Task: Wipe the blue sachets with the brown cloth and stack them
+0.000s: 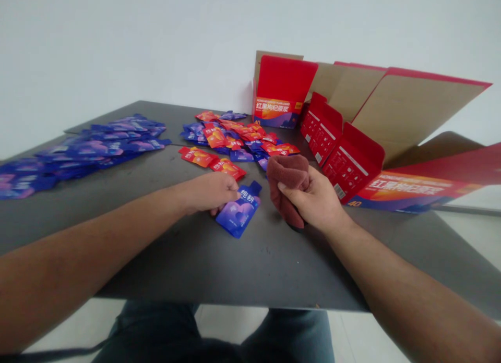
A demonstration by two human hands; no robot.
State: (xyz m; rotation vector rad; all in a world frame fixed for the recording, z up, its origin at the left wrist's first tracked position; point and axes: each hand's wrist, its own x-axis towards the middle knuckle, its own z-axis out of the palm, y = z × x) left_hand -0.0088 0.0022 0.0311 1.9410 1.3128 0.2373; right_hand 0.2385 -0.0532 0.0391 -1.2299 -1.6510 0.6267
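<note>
My left hand [219, 192] is closed on the left edge of a blue-purple spouted pouch [239, 213], whose printed front faces me just above the grey table [250, 274]. In my right hand [319, 198] is a folded reddish-brown cloth [287, 178], gripped with the thumb across its front. The cloth is a short way right of the pouch, not touching it. Two red pouches [199, 156] lie just beyond my left hand. Behind them spreads a mixed heap of red and blue pouches [235, 136].
A long pile of blue pouches [97, 146] covers the left of the table. Open printed cartons stand at the right: one at the back [276, 110], a larger one [407, 188] nearer with flaps sticking out. A white wall [156, 45] rises behind the table.
</note>
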